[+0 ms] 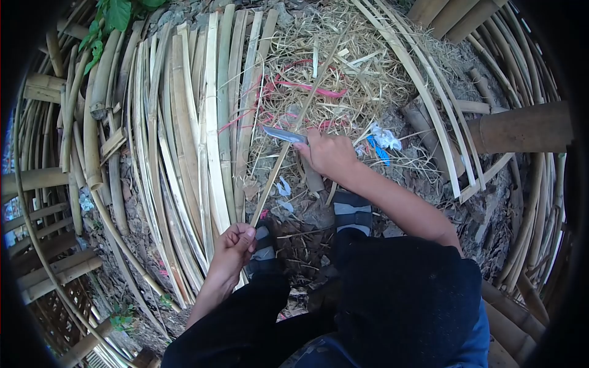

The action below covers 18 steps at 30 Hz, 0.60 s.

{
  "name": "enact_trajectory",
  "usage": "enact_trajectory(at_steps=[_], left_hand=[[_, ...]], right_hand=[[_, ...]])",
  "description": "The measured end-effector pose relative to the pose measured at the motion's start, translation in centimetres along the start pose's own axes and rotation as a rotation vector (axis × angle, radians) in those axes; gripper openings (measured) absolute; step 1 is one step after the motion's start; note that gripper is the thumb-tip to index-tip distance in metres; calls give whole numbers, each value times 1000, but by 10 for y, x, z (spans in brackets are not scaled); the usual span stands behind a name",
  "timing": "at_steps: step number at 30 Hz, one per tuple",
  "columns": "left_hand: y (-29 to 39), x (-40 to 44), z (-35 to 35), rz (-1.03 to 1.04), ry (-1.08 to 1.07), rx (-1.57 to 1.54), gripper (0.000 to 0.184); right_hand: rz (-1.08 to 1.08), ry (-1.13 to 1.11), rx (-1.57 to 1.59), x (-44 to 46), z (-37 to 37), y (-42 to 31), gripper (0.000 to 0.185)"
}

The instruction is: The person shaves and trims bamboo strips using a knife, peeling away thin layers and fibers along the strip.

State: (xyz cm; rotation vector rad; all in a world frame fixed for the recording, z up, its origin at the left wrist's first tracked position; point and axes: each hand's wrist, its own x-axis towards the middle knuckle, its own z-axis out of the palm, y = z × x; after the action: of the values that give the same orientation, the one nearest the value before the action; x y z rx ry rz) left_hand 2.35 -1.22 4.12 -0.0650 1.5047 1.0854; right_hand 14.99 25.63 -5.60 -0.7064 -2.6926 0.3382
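My left hand [235, 248] is closed, pinching the near end of a long, thin bamboo strip [270, 187] between thumb and fingers. The strip slants away from me, up and to the right across the shavings. In my right hand [331, 154] is a knife [284, 134], its handle wrapped by my fingers and its blade pointing left. That blade crosses the strip around its middle; whether the edge bites into it I cannot tell. Fine bamboo shavings [362, 80] lie in a heap beyond the knife.
Many split bamboo slats [211, 122] lie side by side on the left. More long strips [423, 80] curve along the right, near a thick bamboo pole [521, 129]. Pink string [313, 89], blue plastic [378, 151] and white scraps litter the ground. My shoes [353, 214] stand just below the knife hand.
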Motion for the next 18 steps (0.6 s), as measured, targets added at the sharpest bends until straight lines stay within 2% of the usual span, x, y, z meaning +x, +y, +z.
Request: enact_trajectory(at_steps=[6, 12, 14, 15, 16, 17, 18], left_hand=[[2, -5, 7, -8, 45, 22, 17], [-4, -3, 0, -41, -9, -2, 16], [-21, -20, -23, -81, -10, -48, 17], [-21, -23, -34, -117, -7, -78, 18], [-15, -12, -29, -102, -5, -85, 18], [-20, -24, -33, -124, -3, -91, 18], [-12, -13, -28, -62, -36, -101, 19]], right_hand=[[-14, -4, -5, -4, 6, 12, 43], [-60, -41, -53, -6, 6, 31, 41], [514, -57, -30, 9, -8, 128, 46], [734, 22, -33, 16, -49, 149, 55], [800, 71, 36, 21, -84, 140, 69], [606, 181, 56, 24, -99, 102, 64], [586, 111, 148, 32, -91, 90, 62]])
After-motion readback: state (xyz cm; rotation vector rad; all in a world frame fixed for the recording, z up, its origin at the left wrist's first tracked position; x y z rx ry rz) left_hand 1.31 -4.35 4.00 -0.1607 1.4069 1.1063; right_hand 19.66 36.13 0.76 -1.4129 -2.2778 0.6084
